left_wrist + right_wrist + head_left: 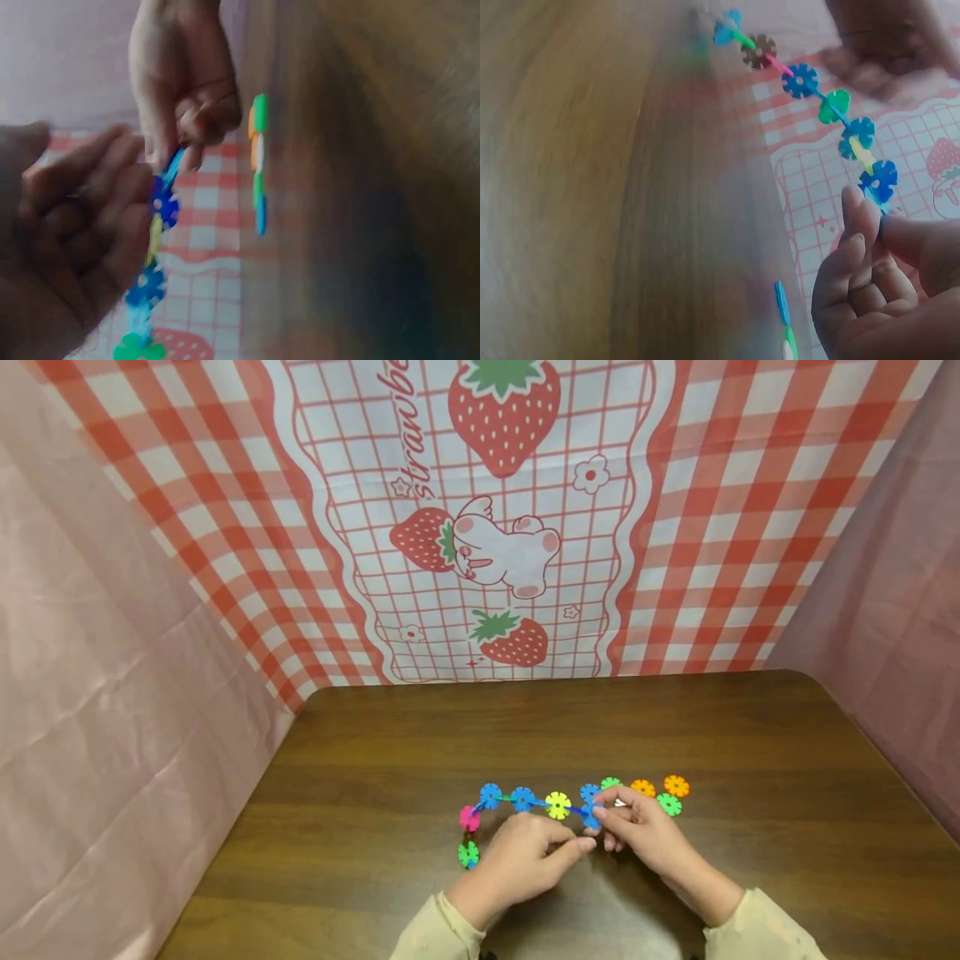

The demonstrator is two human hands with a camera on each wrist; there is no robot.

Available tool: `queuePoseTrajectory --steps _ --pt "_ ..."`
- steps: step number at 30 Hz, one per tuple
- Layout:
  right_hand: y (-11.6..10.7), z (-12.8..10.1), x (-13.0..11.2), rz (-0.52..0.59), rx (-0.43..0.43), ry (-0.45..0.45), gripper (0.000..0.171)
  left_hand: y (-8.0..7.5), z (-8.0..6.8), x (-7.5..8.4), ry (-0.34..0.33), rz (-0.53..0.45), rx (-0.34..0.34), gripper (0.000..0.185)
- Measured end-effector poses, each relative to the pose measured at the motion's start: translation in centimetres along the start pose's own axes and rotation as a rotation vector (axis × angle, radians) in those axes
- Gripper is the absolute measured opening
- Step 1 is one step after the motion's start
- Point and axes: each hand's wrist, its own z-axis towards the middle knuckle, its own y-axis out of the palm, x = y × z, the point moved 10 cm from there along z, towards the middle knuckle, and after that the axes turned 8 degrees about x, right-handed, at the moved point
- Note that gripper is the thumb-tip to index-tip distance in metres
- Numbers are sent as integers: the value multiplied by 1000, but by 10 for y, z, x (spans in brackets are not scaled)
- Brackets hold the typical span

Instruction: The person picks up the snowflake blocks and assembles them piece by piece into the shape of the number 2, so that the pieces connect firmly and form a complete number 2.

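Much of the disc chain (552, 802) looks built, held above the table (375, 752) with its end pinched by the right hand (648, 833), the left hand (521, 857) (empty, loosely bent) beside it, while loose discs (642, 785) beyond apparently await joining.

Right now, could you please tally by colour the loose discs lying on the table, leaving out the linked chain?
Green discs: 2
Orange discs: 2
Blue disc: 1
White disc: 1
Total: 6
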Motion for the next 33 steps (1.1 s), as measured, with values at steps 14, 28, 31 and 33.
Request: queuePoseTrajectory --steps 14,28,31,33 --pt "2 -4 -4 74 56 -13 23 49 -19 -67 -713 -1014 256 35" --pt "14 -7 5 -48 -45 29 19 33 -13 -61 -572 -687 286 31" --pt "16 -7 7 -84 -53 12 16 28 -11 -58 -510 -524 252 26" --pt "16 -7 6 -105 -59 -8 13 25 -11 -57 -475 -408 233 23"
